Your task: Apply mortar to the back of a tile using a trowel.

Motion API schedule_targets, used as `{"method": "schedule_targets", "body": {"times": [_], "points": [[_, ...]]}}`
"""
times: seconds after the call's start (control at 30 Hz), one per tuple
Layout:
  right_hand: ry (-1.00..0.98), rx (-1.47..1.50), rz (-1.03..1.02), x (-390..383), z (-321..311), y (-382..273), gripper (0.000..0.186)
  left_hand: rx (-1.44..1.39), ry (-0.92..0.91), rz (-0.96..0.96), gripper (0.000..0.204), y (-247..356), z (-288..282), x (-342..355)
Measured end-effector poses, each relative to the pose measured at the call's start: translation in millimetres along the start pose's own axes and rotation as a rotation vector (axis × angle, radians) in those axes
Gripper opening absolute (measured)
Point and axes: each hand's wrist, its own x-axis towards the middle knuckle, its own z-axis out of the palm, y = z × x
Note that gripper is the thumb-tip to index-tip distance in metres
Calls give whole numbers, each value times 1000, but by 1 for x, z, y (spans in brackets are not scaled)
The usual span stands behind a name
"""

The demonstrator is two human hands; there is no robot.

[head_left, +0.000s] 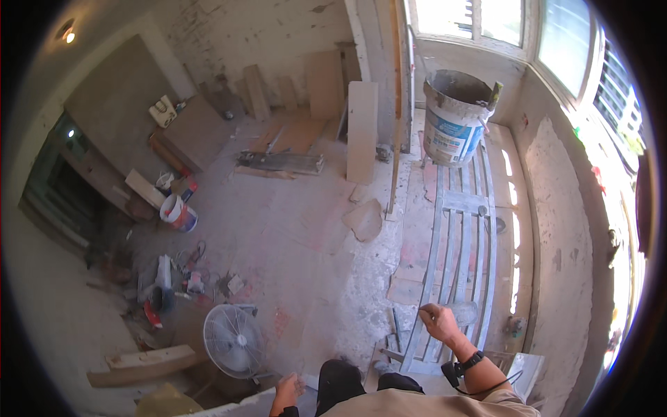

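Dusty room: bucket at the far end of your slatted desk, likely leaving working space. Your right hand curls, your left hand hangs; grips too unclear to tell

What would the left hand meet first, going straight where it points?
The left hand seems free to pass over dusty grey floor, right of the round caged fan; depth is unclear.

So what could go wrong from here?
The bucket seems to stand at the far end of the slatted bench; a jolt near the right hand might tip it. The fan could topple if the left hand knocked it. Floor clutter might trip someone.
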Motion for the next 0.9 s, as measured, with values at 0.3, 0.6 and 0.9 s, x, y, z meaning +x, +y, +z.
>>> {"method": "schedule_targets", "body": {"times": [0.3,0.6,0.9], "points": [[534,18,535,-13,14,7,25,179,-41,-139,32,111,-18,210],[455,254,699,62,104,-51,26,198,-349,47,42,350,136,239],[406,364,892,186,158,29,26,264,-522,106,43,492,325,297]]}}
